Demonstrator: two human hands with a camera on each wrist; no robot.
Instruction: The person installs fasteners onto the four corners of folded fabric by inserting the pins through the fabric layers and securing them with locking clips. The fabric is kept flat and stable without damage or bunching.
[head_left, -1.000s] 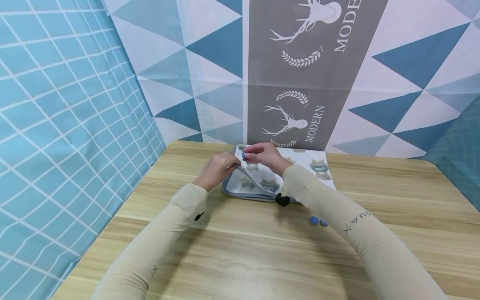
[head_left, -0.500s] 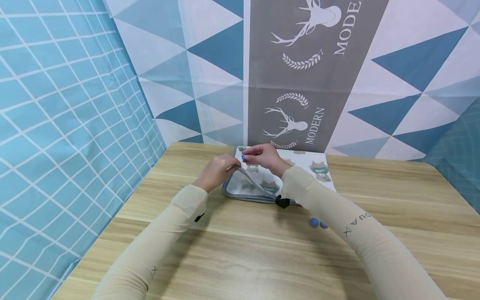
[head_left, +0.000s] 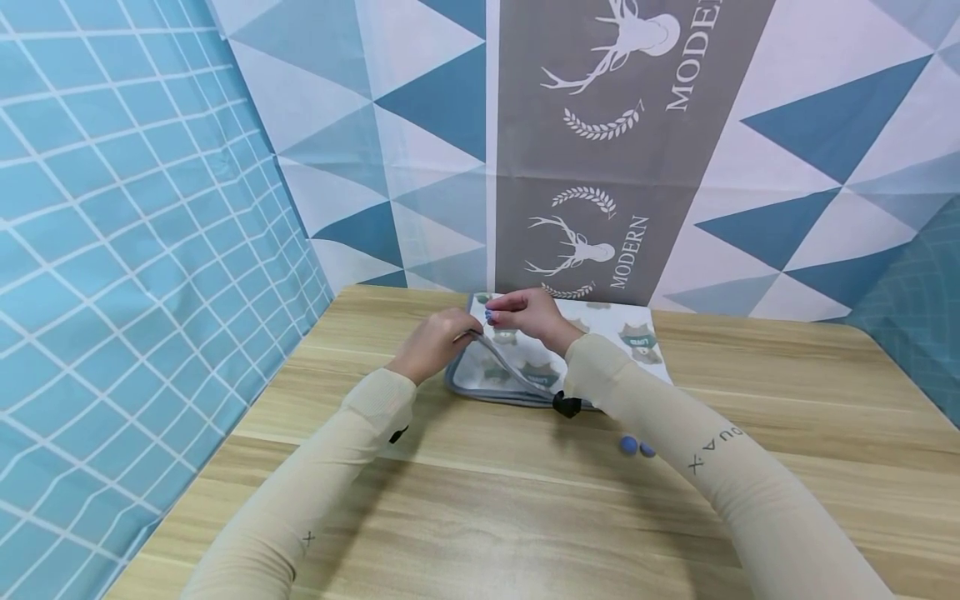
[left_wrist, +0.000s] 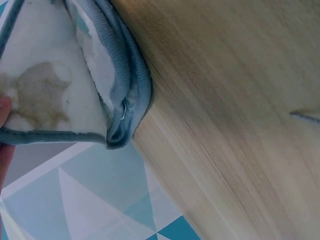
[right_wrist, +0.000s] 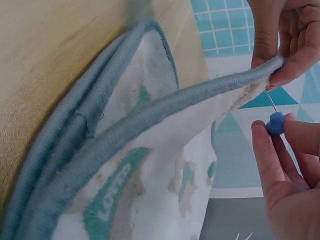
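Up toward the far edge of the worktop (head_left: 495, 508), left hand (head_left: 432, 339) pinching a folded cloth (right_wrist: 162, 150) by its raised trim (right_wrist: 165, 104), right hand (head_left: 534, 317) pinching a blue-headed pin (right_wrist: 276, 123).

At the left side, the left hand (left_wrist: 4, 157) pinches the blue edge (left_wrist: 55, 136) of a soft white cloth (left_wrist: 47, 35). The cloth has a big brown patch (left_wrist: 42, 92) and folded layers. Beside it is the wooden desk (left_wrist: 215, 90). Blue and white triangles (left_wrist: 95, 190) show at the bottom. Something small and dark (left_wrist: 306, 117) pokes in at the right.
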